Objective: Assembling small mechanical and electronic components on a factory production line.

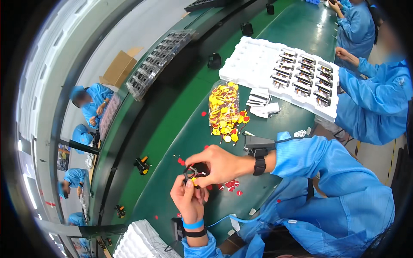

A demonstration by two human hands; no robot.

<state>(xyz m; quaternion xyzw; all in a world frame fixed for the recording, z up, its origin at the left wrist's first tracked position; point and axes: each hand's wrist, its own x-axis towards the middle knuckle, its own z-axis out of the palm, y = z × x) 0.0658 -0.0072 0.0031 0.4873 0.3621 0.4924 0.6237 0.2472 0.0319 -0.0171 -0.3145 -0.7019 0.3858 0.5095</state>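
Note:
My left hand [190, 200] and my right hand [220, 165] meet over the green table. Between their fingertips is a small dark part with thin wires [189, 173], and a bit of yellow [193, 180] shows at my right thumb. My fingers hide much of it, so I cannot make out its kind. Both hands are closed on it in a pinch. Red peeled bits [232, 185] lie scattered on the table beside and under my hands. Beyond my right hand rests a clear bag [223, 107] full of yellow, wired pieces, some spilling from its near end.
A white moulded tray [247, 53] holds several dark assemblies [301, 88] at the far right. White strips [262, 105] lie beside the bag. Dark units [142, 165] sit along the green conveyor [170, 129] at left. Stacked white trays [144, 241] stand at near left. Co-workers [374, 94] sit at right.

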